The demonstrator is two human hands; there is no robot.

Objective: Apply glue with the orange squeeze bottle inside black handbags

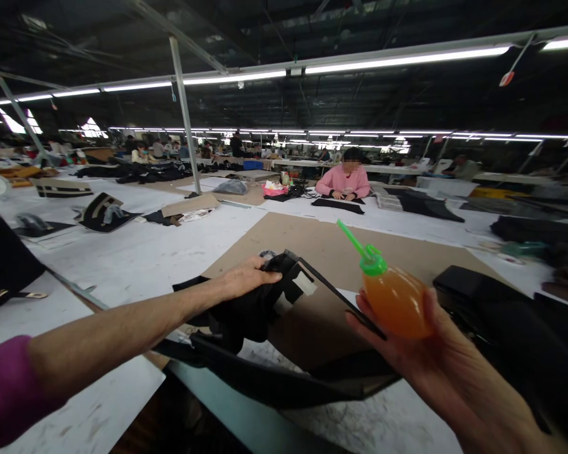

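An orange squeeze bottle (pixel 394 299) with a green cap and a green spout is in my right hand (pixel 454 366), its spout tilted up to the left. My left hand (pixel 250 277) grips the upper edge of a black bag piece (pixel 246 318) with its thumb on top. The piece stands partly open over the table edge, and its brown inner side shows, with pale patches near my left thumb. Its far strip runs to the fingers of my right hand, close under the bottle; whether those fingers touch it, I cannot tell.
A brown board (pixel 307 236) lies on the white worktable (pixel 137 252). Black bag parts (pixel 106 211) rest at left, and a dark bag (pixel 483 296) stands at right. Across the table sits a person in a pink top (pixel 343 181). A metal post (pixel 185 120) rises behind.
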